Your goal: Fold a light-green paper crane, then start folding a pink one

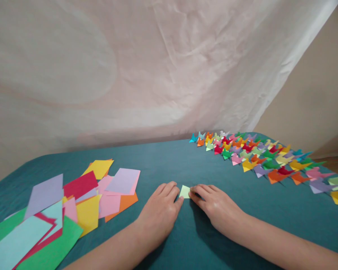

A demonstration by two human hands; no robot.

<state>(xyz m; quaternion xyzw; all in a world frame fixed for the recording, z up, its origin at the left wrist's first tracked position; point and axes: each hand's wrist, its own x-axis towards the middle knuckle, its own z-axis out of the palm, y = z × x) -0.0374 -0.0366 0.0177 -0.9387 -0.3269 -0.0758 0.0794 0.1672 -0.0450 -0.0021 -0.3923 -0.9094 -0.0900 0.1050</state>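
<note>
A small light green piece of origami paper (185, 191), seemingly folded, is on the table between my two hands. My left hand (162, 204) holds its left edge, with the fingers close together and the thumb at the near corner. At the right edge, my right hand (210, 200) pinches the paper between thumb and curled fingers. Fingertips of both hands cover the paper's sides, so its full outline is hidden.
Loose coloured paper squares, such as a yellow sheet (88, 215) and a lilac sheet (123, 181), overlap at the left. Rows of small folded paper birds, among them an orange bird (278, 176), stand at the right. A pale cloth (135, 75) hangs behind the teal-covered table (154, 161).
</note>
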